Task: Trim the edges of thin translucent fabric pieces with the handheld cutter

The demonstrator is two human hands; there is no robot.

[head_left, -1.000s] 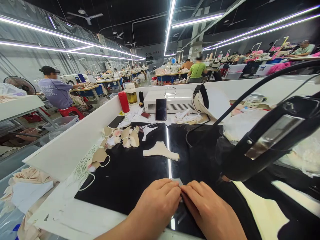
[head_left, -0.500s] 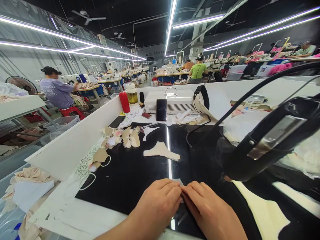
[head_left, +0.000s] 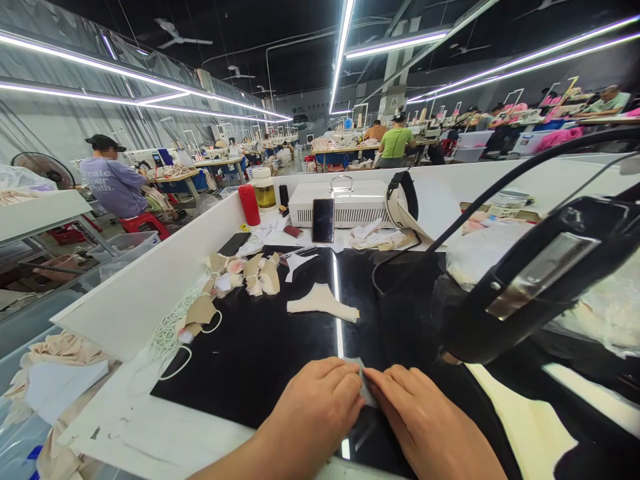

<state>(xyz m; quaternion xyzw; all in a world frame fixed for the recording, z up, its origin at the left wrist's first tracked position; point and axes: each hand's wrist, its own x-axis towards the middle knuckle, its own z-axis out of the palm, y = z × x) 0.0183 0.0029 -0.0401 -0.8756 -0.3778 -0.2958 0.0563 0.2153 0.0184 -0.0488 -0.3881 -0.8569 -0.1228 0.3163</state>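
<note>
At the near edge of the black tabletop (head_left: pixel 235 373), a small thin pale grey sheet (head_left: pixel 369 397) shows in the gap between my hands; most of it is covered. My left hand (head_left: pixel 325 400) is closed, with curled fingertips pressed on the sheet's left side. From the right, my right hand (head_left: pixel 425 410) holds its fingers together, their tips at the sheet; its thumb is hidden underneath. Farther forward lies a cream curved fabric piece (head_left: pixel 323 302), a stack with layered edges. A smaller white cut piece (head_left: pixel 299 263) lies behind it.
A black handheld-style machine (head_left: pixel 540 280) with a cable looms at right, above a pale yellow piece (head_left: pixel 530 420). Tied fabric bundles (head_left: pixel 263 273) and white cord (head_left: pixel 173 327) lie left. A phone (head_left: pixel 323 220) leans on a white box (head_left: pixel 350 200). Co-workers sit beyond.
My right hand has shifted slightly right, away from my left, so more of the pale sheet shows between them. My left hand stays nearly in place.
</note>
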